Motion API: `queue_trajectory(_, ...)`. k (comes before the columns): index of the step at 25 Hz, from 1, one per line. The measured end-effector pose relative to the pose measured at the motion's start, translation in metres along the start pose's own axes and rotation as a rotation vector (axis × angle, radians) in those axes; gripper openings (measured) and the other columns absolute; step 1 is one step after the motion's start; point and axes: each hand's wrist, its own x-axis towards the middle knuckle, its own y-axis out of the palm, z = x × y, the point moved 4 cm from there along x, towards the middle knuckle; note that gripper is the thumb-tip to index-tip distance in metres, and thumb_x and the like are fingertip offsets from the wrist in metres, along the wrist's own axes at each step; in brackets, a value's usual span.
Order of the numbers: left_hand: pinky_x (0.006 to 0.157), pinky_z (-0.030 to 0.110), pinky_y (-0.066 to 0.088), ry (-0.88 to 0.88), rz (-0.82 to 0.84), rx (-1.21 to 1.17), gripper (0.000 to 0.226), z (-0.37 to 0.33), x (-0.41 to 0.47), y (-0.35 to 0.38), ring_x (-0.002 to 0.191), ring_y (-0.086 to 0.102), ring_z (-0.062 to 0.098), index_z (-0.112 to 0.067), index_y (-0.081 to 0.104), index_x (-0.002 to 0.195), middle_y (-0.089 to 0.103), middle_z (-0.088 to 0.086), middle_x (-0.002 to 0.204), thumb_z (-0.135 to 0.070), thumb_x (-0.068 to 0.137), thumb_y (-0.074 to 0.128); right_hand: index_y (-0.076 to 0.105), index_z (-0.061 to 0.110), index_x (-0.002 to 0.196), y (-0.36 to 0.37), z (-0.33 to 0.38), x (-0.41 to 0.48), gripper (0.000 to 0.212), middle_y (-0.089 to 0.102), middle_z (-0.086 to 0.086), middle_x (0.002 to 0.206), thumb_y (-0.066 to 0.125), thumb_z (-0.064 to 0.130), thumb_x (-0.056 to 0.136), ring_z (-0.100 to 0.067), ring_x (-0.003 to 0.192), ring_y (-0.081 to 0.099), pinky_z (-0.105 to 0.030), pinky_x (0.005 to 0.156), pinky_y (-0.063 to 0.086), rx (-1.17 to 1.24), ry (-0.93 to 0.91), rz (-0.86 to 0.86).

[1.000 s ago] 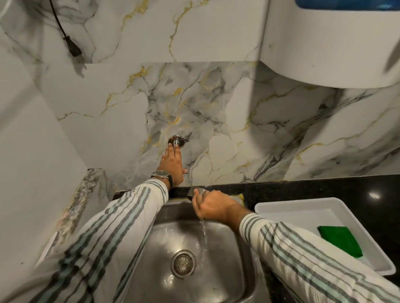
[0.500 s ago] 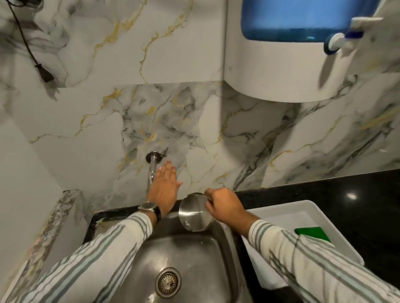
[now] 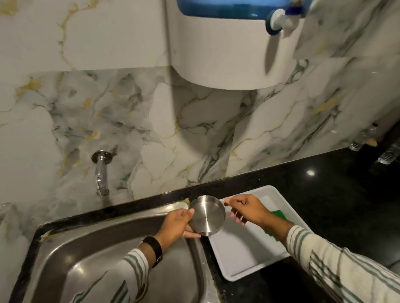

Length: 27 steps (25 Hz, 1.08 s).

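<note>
While the bowl (image 3: 207,215) is gripped at its left edge by the left hand (image 3: 177,223), thumb on the rim and fingers beneath, it is held between both hands, over the seam of sink (image 3: 107,256) and tray (image 3: 243,254). The right hand (image 3: 244,210) is curled just beside the right rim; whether it pinches cannot be told. A cloth (image 3: 281,216) is half hidden behind that wrist.

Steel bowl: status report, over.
Left hand grips steel bowl by left rim. Right hand at right rim, grip unclear. Bowl in the air between sink and white tray. Nothing blocking.
</note>
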Motion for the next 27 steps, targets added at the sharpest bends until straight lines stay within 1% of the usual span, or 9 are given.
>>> queue_trajectory(3, 0.069, 0.041, 0.071, -0.030, -0.019, 0.000, 0.044, 0.010, 0.015, 0.019, 0.080, 0.072, 0.042, 0.014, 0.059, 0.123, 0.062, 0.033, 0.082, -0.027, 0.109, 0.059, 0.074, 0.006, 0.112, -0.032, -0.054, 0.010, 0.032, 0.079, -0.017, 0.111, 0.060, 0.034, 0.104, -0.036, 0.105, 0.075, -0.046, 0.096, 0.061, -0.409, 0.138, -0.125)
queue_trajectory(6, 0.061, 0.038, 0.069, -0.041, -0.024, -0.041, 0.032, 0.010, 0.027, 0.041, 0.073, 0.074, 0.035, 0.011, 0.061, 0.112, 0.065, 0.025, 0.080, -0.021, 0.109, 0.059, 0.054, 0.003, 0.140, -0.041, -0.102, 0.012, 0.055, 0.061, -0.020, 0.144, 0.054, 0.044, 0.103, -0.038, 0.135, 0.058, -0.045, 0.116, 0.046, -0.733, 0.326, -0.129)
queue_trajectory(10, 0.060, 0.037, 0.070, -0.047, -0.037, -0.069, 0.035, 0.009, 0.040, 0.054, 0.077, 0.076, 0.032, 0.014, 0.062, 0.116, 0.069, 0.035, 0.090, -0.020, 0.109, 0.059, 0.037, 0.004, 0.152, -0.031, -0.131, 0.021, 0.077, 0.048, -0.023, 0.152, 0.055, 0.055, 0.098, -0.044, 0.138, 0.051, -0.051, 0.116, 0.045, -0.920, 0.429, -0.101)
queue_trajectory(13, 0.061, 0.033, 0.068, -0.054, -0.023, -0.073, 0.031, 0.009, 0.042, 0.054, 0.076, 0.078, 0.025, 0.005, 0.065, 0.115, 0.073, 0.021, 0.092, -0.025, 0.108, 0.060, 0.043, 0.007, 0.149, -0.036, -0.134, 0.037, 0.051, 0.056, -0.020, 0.146, 0.049, 0.035, 0.107, -0.039, 0.132, 0.059, -0.048, 0.111, 0.052, -1.034, 0.362, -0.107)
queue_trajectory(16, 0.069, 0.041, 0.069, -0.053, -0.056, -0.093, 0.030, 0.008, 0.043, 0.044, 0.093, 0.080, 0.040, 0.001, 0.067, 0.115, 0.075, 0.020, 0.103, -0.029, 0.107, 0.062, 0.047, 0.008, 0.150, -0.059, -0.138, 0.049, 0.041, 0.063, -0.017, 0.143, 0.042, 0.019, 0.111, -0.035, 0.130, 0.064, -0.044, 0.111, 0.052, -0.956, 0.300, -0.136)
queue_trajectory(19, 0.073, 0.043, 0.070, -0.031, -0.091, -0.131, 0.032, 0.008, 0.036, 0.023, 0.088, 0.083, 0.035, 0.000, 0.070, 0.114, 0.076, 0.019, 0.103, -0.030, 0.106, 0.063, 0.057, 0.003, 0.145, -0.087, -0.138, 0.048, 0.039, 0.071, -0.025, 0.133, 0.052, 0.015, 0.108, -0.041, 0.124, 0.067, -0.046, 0.110, 0.051, -0.599, 0.330, -0.303)
queue_trajectory(22, 0.072, 0.044, 0.070, -0.001, -0.142, -0.170, 0.029, 0.011, 0.019, -0.003, 0.082, 0.084, 0.028, -0.003, 0.073, 0.112, 0.078, 0.021, 0.105, -0.030, 0.105, 0.065, 0.062, -0.001, 0.137, -0.084, -0.133, 0.034, 0.035, 0.068, -0.032, 0.131, 0.045, 0.000, 0.107, -0.039, 0.106, 0.067, -0.056, 0.098, 0.058, 0.380, 0.325, -0.496)
queue_trajectory(25, 0.071, 0.045, 0.069, 0.048, -0.188, -0.168, 0.023, 0.013, 0.000, -0.026, 0.078, 0.083, 0.026, -0.007, 0.077, 0.104, 0.077, 0.020, 0.096, -0.027, 0.104, 0.067, 0.067, 0.003, 0.126, -0.051, -0.103, 0.012, 0.039, 0.074, -0.021, 0.109, 0.043, 0.002, 0.095, -0.032, 0.090, 0.072, -0.044, 0.073, 0.069, 1.144, 0.309, -0.230)
queue_trajectory(27, 0.068, 0.045, 0.069, 0.073, -0.207, -0.167, 0.022, 0.012, -0.015, -0.038, 0.078, 0.083, 0.030, -0.010, 0.080, 0.097, 0.077, 0.025, 0.093, -0.028, 0.103, 0.068, 0.078, 0.001, 0.116, -0.022, -0.072, -0.008, 0.040, 0.080, -0.020, 0.107, 0.053, 0.021, 0.091, -0.035, 0.092, 0.080, -0.048, 0.079, 0.069, 1.368, 0.283, 0.001)
